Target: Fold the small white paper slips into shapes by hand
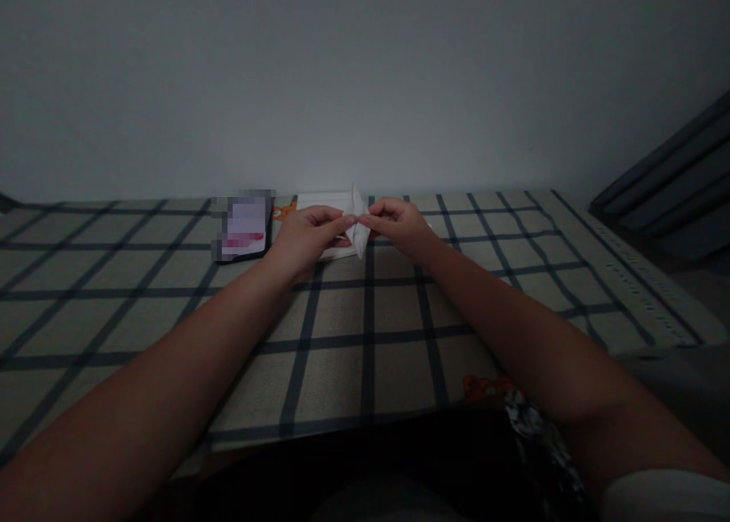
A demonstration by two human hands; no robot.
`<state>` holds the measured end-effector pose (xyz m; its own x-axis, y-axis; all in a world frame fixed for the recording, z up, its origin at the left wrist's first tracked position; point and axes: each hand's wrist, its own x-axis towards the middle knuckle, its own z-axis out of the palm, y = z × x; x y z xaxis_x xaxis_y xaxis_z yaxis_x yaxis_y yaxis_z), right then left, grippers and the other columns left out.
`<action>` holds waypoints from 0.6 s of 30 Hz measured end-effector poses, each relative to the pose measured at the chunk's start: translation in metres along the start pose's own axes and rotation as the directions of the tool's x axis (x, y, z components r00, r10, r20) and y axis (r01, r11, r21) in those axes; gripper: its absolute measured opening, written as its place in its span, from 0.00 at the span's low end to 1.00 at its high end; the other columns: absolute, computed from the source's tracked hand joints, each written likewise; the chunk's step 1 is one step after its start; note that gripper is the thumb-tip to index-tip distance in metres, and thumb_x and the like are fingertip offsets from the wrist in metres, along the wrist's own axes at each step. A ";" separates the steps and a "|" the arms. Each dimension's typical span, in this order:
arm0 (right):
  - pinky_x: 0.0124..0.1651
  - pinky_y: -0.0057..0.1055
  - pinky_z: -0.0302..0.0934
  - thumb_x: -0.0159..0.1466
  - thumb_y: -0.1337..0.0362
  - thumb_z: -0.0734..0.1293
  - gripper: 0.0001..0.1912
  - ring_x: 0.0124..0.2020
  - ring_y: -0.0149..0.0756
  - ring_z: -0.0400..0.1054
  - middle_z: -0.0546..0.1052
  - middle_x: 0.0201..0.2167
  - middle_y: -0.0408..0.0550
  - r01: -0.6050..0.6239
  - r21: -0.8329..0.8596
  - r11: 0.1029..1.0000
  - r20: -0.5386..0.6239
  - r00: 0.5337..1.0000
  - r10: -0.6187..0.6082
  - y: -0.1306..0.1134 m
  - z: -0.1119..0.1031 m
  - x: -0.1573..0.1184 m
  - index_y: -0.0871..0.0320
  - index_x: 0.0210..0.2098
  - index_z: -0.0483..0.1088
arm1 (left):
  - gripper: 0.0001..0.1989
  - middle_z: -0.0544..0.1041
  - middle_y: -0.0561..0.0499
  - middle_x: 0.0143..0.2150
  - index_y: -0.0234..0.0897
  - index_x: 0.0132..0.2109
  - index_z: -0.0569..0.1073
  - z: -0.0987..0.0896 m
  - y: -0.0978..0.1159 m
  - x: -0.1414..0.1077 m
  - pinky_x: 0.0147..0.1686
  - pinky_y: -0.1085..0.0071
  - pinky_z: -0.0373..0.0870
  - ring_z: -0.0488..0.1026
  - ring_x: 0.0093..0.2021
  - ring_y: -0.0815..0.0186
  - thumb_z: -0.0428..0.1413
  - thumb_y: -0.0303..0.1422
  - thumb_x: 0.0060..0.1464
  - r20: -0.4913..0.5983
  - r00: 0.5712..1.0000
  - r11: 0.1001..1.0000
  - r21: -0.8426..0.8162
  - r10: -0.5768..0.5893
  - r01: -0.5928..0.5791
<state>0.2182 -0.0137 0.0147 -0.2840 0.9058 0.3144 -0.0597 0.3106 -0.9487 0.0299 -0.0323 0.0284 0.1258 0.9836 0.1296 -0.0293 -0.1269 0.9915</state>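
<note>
White piece (359, 237), left hand (309, 233) and right hand (402, 223) pinching it, phone (246, 227) leftward, checked cloth (393, 309)

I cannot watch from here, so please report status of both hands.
Left hand, right hand: pinching folded white piece between them. Phone-like device beside left hand, not blocking.

A pale cloth (336, 385) with dark crossing lines covers a flat surface, probably a table, though the dim light makes that uncertain. Its right-hand border carries dark lettering, and small orange figures show on it near the far edge and near the front. A phone (246, 221) with its screen lit lies face up left of centre, beside some flat white paper (324, 199) near the far edge, partly hidden from view.
</note>
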 end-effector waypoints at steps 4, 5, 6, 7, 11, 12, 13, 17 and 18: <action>0.36 0.30 0.69 0.53 0.46 0.77 0.23 0.30 0.29 0.68 0.74 0.27 0.41 0.001 0.003 1.000 0.007 1.000 -0.001 0.000 0.000 0.000 0.58 0.30 0.70 | 0.19 0.79 0.50 0.32 0.33 0.32 0.79 0.000 0.003 -0.002 0.38 0.67 0.79 0.76 0.31 0.67 0.73 0.44 0.43 0.006 1.000 1.000 0.002 0.000 0.000; 0.36 0.30 0.69 0.54 0.47 0.77 0.22 0.30 0.29 0.68 0.74 0.27 0.41 0.003 0.003 1.000 0.009 1.000 -0.003 0.000 0.000 0.001 0.58 0.30 0.70 | 0.19 0.79 0.49 0.33 0.33 0.33 0.79 0.001 0.003 -0.003 0.38 0.67 0.79 0.76 0.31 0.67 0.72 0.44 0.44 0.010 1.000 1.000 -0.004 -0.003 0.003; 0.36 0.29 0.68 0.54 0.47 0.77 0.22 0.30 0.29 0.68 0.74 0.27 0.41 0.006 0.002 1.000 0.011 1.000 -0.006 0.000 0.000 0.001 0.58 0.30 0.70 | 0.19 0.79 0.49 0.33 0.33 0.34 0.79 0.001 0.004 -0.003 0.38 0.66 0.80 0.76 0.32 0.66 0.72 0.45 0.45 0.013 1.000 1.000 -0.014 -0.007 0.007; 0.36 0.29 0.68 0.54 0.47 0.77 0.22 0.30 0.29 0.69 0.74 0.27 0.41 0.009 0.000 1.000 0.014 1.000 -0.009 0.000 0.000 0.001 0.58 0.30 0.70 | 0.19 0.79 0.49 0.33 0.33 0.35 0.80 0.001 0.005 -0.004 0.38 0.66 0.80 0.76 0.32 0.66 0.72 0.45 0.45 0.016 1.000 1.000 -0.021 -0.007 0.007; 0.35 0.29 0.68 0.55 0.48 0.77 0.21 0.29 0.29 0.69 0.74 0.27 0.41 0.014 -0.010 1.000 0.010 1.000 -0.013 0.001 -0.001 0.001 0.58 0.30 0.70 | 0.18 0.78 0.49 0.33 0.33 0.34 0.80 0.000 0.007 -0.005 0.37 0.66 0.80 0.75 0.31 0.66 0.71 0.44 0.46 0.039 0.999 1.000 -0.002 0.016 -0.016; 0.36 0.29 0.68 0.55 0.48 0.77 0.21 0.29 0.29 0.69 0.75 0.27 0.41 0.012 -0.016 1.000 0.007 1.000 -0.012 0.001 -0.001 0.001 0.58 0.31 0.70 | 0.17 0.78 0.49 0.33 0.33 0.33 0.80 0.000 0.007 -0.005 0.36 0.66 0.81 0.75 0.31 0.66 0.70 0.44 0.47 0.046 0.999 1.000 0.010 0.021 -0.021; 0.35 0.29 0.68 0.55 0.48 0.76 0.21 0.29 0.29 0.69 0.75 0.28 0.41 0.011 -0.023 1.000 0.006 1.000 -0.011 0.002 -0.002 0.001 0.58 0.31 0.70 | 0.17 0.78 0.49 0.33 0.33 0.33 0.80 0.000 0.008 -0.004 0.36 0.65 0.81 0.75 0.32 0.66 0.70 0.44 0.47 0.052 0.998 0.999 0.021 0.024 -0.025; 0.35 0.29 0.68 0.55 0.47 0.76 0.21 0.29 0.29 0.69 0.76 0.28 0.42 0.006 -0.041 0.999 0.005 1.000 -0.006 0.004 -0.004 0.002 0.58 0.31 0.71 | 0.15 0.78 0.48 0.33 0.33 0.32 0.80 -0.001 0.010 -0.004 0.36 0.65 0.81 0.75 0.32 0.65 0.67 0.43 0.52 0.078 0.997 0.999 0.042 0.017 -0.021; 0.36 0.29 0.68 0.55 0.47 0.76 0.21 0.29 0.29 0.70 0.76 0.28 0.42 0.004 -0.043 0.999 0.005 1.000 -0.004 0.005 -0.004 0.002 0.58 0.32 0.72 | 0.15 0.78 0.48 0.33 0.33 0.33 0.80 -0.001 0.011 -0.004 0.36 0.65 0.81 0.75 0.32 0.65 0.67 0.42 0.53 0.080 0.997 0.999 0.042 0.007 -0.011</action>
<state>0.2212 -0.0088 0.0109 -0.2883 0.9032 0.3180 -0.0198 0.3264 -0.9450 0.0283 -0.0378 0.0384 0.2042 0.9692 0.1376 0.0112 -0.1428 0.9897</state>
